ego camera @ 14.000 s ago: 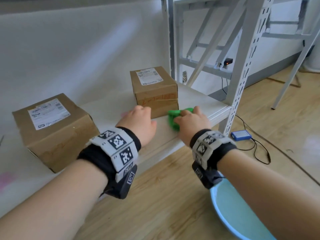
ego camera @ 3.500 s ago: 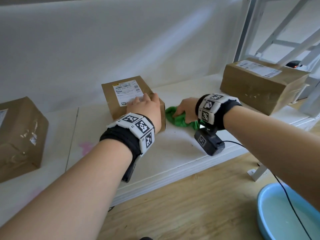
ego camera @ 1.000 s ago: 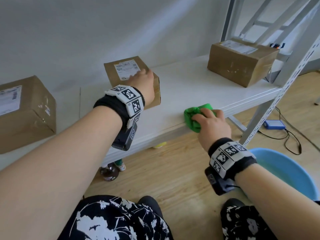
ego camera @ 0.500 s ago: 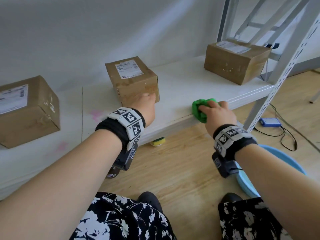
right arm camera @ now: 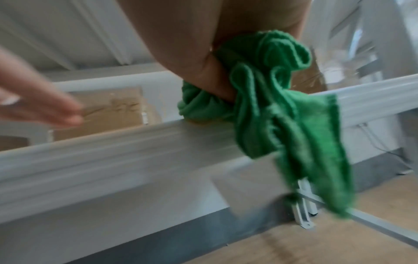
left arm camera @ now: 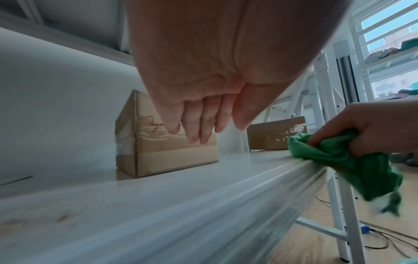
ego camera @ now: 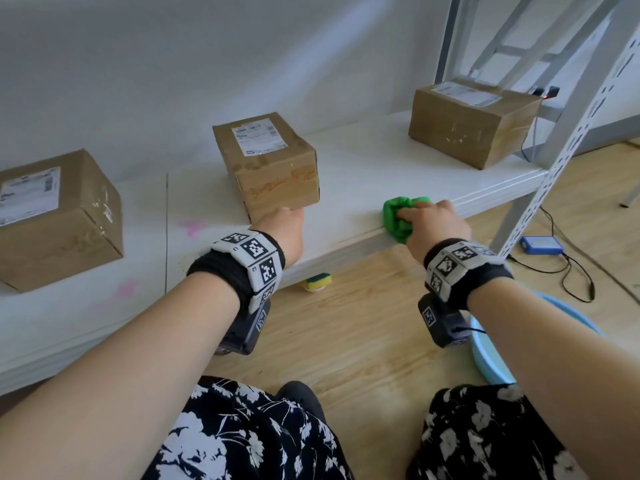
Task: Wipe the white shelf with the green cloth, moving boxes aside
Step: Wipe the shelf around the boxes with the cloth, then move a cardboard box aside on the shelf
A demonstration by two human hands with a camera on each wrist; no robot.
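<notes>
Three cardboard boxes stood on the white shelf [ego camera: 363, 174] in the head view: one at the left edge of the frame [ego camera: 59, 216], a middle box [ego camera: 270, 164] just above centre, and a third [ego camera: 474, 119] at the upper right beside the perforated shelf upright [ego camera: 554, 157].

At centre right of that frame the right hand [ego camera: 433, 223] gripped the green cloth [ego camera: 398, 220], its fingers curled round the bunched fabric at the shelf's front edge. In the right wrist view the cloth [right arm camera: 282, 116] lay partly on the shelf lip, and a loose tail of it hung down over the front rail toward the lower right.

Left of centre, the left hand [ego camera: 284, 230] was over the shelf just in front of the middle box. Seen from the left wrist, its fingers [left arm camera: 199, 125] were straight and close together, pointing toward the box [left arm camera: 162, 148] and holding nothing; whether the tips touched the cardboard cannot be told. The same view showed the right hand [left arm camera: 373, 128] with the cloth [left arm camera: 353, 164] at the right edge.

Pink smudges [ego camera: 192, 226] marked the shelf surface between the left and middle boxes. Below the shelf, on the wooden floor [ego camera: 363, 323], lay a yellow-and-green sponge [ego camera: 315, 282]. Lower right held part of a blue basin [ego camera: 491, 358]; a small blue device [ego camera: 540, 244] with a black cable lay at the right edge. Along the bottom of the frame showed black floral-print fabric [ego camera: 242, 438].
</notes>
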